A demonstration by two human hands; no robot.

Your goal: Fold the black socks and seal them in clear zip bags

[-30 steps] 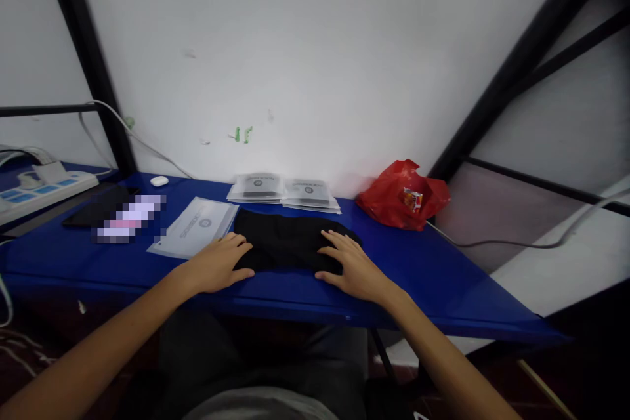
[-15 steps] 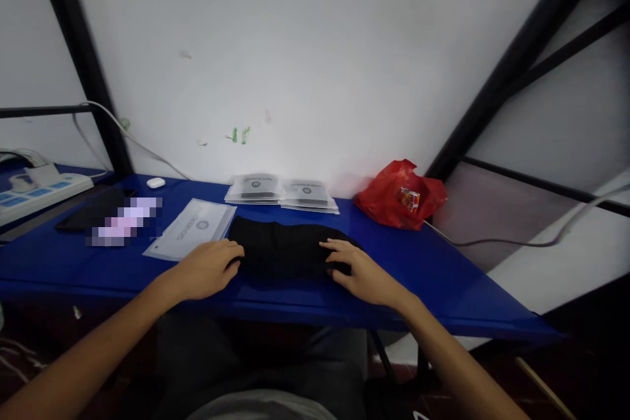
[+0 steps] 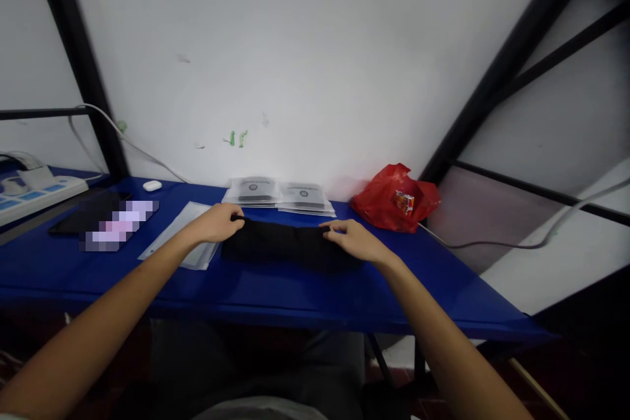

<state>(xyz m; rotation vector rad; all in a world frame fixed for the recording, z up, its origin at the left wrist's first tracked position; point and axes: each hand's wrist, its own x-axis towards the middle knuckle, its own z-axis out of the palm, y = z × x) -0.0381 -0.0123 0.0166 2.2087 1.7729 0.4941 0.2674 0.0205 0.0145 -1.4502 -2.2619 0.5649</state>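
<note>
Head view: black cloth (image 3: 290, 246) between left fingers (image 3: 231, 210) and right fingers (image 3: 340, 226), both pinching upper edge.

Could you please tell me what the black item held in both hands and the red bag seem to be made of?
Black item: probably soft, matte fabric; it shows little shine and looks slightly rumpled. Red bag: likely thin, slightly glossy plastic; it has crinkled folds and small highlights.

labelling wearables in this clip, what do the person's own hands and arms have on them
The left hand and right hand wear no gloves; no watch or ring shows. The left forearm and right forearm look uncovered.
</note>
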